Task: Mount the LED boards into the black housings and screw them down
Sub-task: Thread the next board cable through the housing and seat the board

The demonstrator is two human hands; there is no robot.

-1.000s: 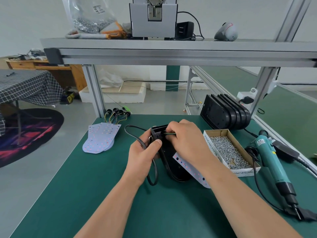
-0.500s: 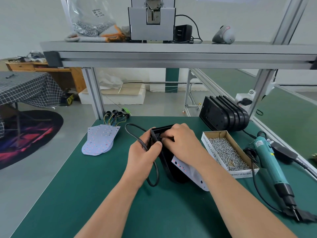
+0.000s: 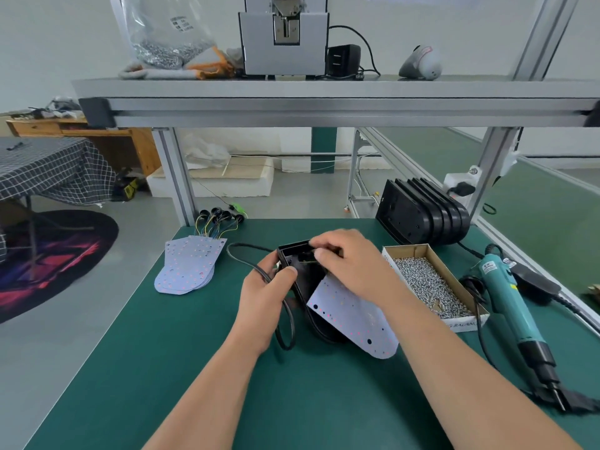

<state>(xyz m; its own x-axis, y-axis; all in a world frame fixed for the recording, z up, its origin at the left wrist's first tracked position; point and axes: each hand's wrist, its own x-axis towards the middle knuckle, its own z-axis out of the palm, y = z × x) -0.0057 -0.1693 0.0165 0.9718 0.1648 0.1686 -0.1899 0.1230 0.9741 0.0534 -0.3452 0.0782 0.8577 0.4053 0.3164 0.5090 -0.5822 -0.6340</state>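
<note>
While the left hand [image 3: 266,297] grips the black housing [image 3: 300,271] by its left wall, the right hand [image 3: 350,264], nearer the LED board [image 3: 354,323], has its fingers [image 3: 328,245] pinching what looks like wiring inside the housing's far end, the board slanting out rightward, unseated.

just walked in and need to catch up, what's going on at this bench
A person is fitting an LED board into a black housing on the green bench. The left hand grips the housing's near side; the right hand pinches what looks like a thin wire inside its far end. The board lies tilted, half out of the housing, not seated. The electric screwdriver lies untouched on the right beside the box of screws.
</note>
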